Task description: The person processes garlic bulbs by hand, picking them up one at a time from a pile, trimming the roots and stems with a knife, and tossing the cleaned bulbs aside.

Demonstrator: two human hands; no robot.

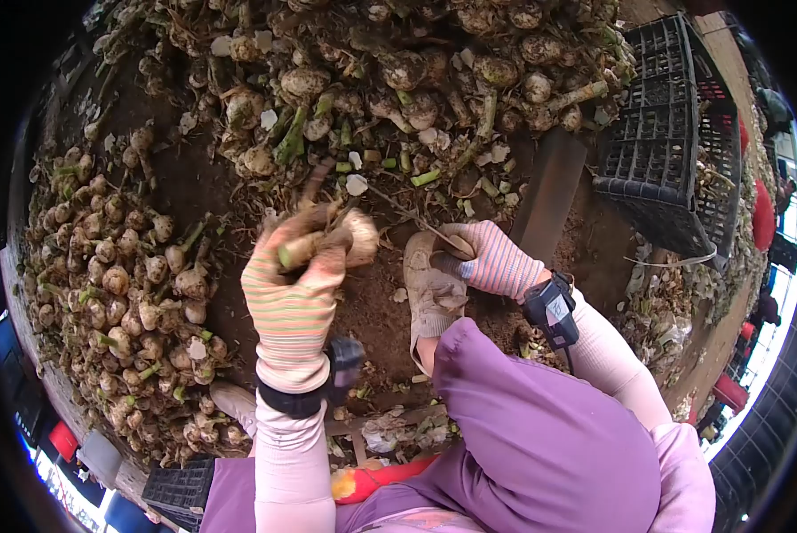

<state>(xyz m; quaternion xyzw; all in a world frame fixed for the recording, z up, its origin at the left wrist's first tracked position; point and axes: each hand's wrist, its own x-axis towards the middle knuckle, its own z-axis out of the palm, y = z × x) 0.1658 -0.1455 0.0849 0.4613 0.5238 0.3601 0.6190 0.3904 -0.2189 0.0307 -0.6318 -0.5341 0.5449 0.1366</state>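
Observation:
My left hand [293, 280], in a striped knit glove with dirty fingertips, is closed round a garlic bulb [361, 240]. The bulb's pale cut stem pokes out between the fingers toward the left. In my right hand [485, 258], also gloved, is a thin-bladed knife [420, 219]. Its narrow dark blade slants up and left, with the tip a little above and right of the bulb, apart from it. Most of the knife's handle is hidden in the fist. Some blur smears the left fingertips.
A large heap of untrimmed garlic [398, 80] lies ahead. Trimmed bulbs form another pile [118, 284] at the left. A black plastic crate [651, 124] stands at the right beside a dark flat bar [549, 191]. My shoe [429, 284] rests on the soil between my hands.

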